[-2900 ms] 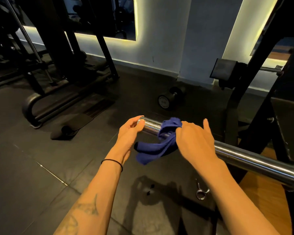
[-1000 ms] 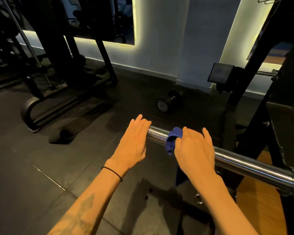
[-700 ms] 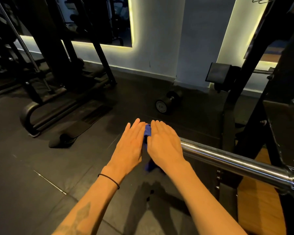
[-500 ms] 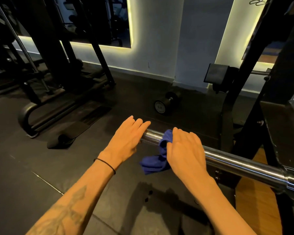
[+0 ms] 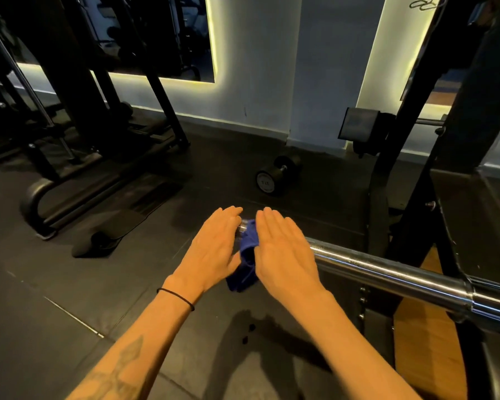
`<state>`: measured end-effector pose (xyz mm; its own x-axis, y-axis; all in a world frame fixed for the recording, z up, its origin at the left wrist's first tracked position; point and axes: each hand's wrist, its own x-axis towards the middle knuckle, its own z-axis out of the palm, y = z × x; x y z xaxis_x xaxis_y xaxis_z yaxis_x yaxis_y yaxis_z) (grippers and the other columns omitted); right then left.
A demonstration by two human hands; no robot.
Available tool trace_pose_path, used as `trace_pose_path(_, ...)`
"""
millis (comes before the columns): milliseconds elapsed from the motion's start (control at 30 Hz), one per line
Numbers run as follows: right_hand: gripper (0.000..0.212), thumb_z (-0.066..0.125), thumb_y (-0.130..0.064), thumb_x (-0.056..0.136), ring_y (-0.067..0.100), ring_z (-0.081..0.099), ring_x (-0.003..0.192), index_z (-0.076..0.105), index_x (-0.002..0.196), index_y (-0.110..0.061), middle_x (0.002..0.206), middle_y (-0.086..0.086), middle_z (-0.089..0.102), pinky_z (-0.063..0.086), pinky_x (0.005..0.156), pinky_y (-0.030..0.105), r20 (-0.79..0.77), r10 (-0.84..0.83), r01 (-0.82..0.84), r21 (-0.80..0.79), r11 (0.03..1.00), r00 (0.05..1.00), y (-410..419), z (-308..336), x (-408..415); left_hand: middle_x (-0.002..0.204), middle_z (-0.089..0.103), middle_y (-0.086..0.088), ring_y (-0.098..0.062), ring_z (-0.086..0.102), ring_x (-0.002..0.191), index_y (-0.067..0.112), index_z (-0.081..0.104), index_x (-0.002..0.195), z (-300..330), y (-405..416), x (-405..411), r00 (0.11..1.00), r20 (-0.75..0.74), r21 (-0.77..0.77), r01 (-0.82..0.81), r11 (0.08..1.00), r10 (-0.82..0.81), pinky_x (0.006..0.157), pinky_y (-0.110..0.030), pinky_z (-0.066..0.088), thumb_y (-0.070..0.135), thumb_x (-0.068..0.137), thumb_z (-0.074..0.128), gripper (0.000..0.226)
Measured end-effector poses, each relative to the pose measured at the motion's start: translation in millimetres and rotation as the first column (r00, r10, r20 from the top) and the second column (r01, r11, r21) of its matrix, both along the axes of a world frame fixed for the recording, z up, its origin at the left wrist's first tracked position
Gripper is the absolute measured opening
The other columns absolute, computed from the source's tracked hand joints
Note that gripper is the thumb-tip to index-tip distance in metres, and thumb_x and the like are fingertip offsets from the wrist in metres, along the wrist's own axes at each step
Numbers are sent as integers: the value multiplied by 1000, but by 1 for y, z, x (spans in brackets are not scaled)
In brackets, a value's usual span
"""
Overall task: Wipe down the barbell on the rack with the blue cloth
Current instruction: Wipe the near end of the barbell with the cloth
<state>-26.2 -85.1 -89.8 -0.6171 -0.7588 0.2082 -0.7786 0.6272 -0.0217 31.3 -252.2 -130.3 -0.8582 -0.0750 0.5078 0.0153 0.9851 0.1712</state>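
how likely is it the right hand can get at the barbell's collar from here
Probably yes: the right hand lies flat on the barbell beside the blue cloth, and the chrome up to the collar looks bare.

Only the dumbbell (image 5: pixel 267 181) carries a small marking on its round end face, too blurred to be read.

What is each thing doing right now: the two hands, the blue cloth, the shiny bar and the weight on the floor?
left hand, flat, fingers straight, on the barbell's end.
right hand, flat, fingers straight, pressing on the cloth.
blue cloth, bunched between the hands, draped over the barbell.
barbell, lying level, shiny and bare.
dumbbell, lying on the floor, untouched.
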Motion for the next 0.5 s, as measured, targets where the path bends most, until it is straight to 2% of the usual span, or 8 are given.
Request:
trace_pose_path(33,54,41,-23,97,29,40,133,35,148,-6,144,14,43,24,118,42,-26,-38,37,-20,999,999,10,1,-2,130,55,-11,-24,50,117,5,50,130,2,-1,3,1000,17,29,17,999,-17,109,-38,39,28,84,75,56)
trace_pose_path(100,39,36,-22,94,22,48,115,48,131,-13,121,3,52,27,116,40,-20,-150,149,-53,987,988,30,1,-4,125,57,-12,-24,53,111,5,52,130,8,-3,3,999,33,60,30,998,-32,100,-41,46,22,82,78,57)
trace_pose_path(200,28,37,-28,99,22,50,114,51,121,-16,113,1,55,18,122,44,30,-278,278,8,960,960,37,8,-6,120,59,-11,-26,57,103,6,55,131,16,-4,0,996,82,-109,33,994,-24,87,-41,53,16,78,80,60)
trace_pose_path(233,28,39,-29,99,25,50,110,53,118,-15,110,4,55,22,119,46,1,-288,288,50,956,958,31,12,-4,121,58,-11,-26,57,102,7,55,132,16,-4,1,997,83,-130,20,991,-9,84,-40,54,16,77,81,62)
trace_pose_path(300,28,43,-31,97,28,48,98,54,113,-11,102,10,53,35,104,46,-37,-242,245,93,965,970,7,16,5,119,57,-10,-25,55,100,8,57,130,9,-2,2,999,39,-84,-24,996,27,81,-37,54,14,72,84,64)
trace_pose_path(367,31,48,-29,95,29,45,97,52,116,-7,107,14,51,39,93,43,-25,-181,182,25,983,983,-22,11,12,109,57,-9,-23,51,91,7,60,120,5,4,1,997,-43,-31,-59,998,57,75,-35,50,10,71,83,53)
trace_pose_path(433,39,48,-27,96,31,45,110,48,126,-2,120,17,49,39,100,43,-16,-122,121,-52,991,992,-41,0,14,95,54,-8,-22,46,80,5,62,105,3,8,-5,991,-109,-48,-88,995,82,67,-36,45,9,74,79,35)
trace_pose_path(500,43,50,-26,94,29,45,112,45,130,-3,122,14,47,38,102,41,-40,-71,67,-82,994,997,-40,-7,9,92,52,-8,-22,44,78,6,59,98,4,7,-7,989,-118,-61,-98,993,91,65,-36,43,5,73,78,31)
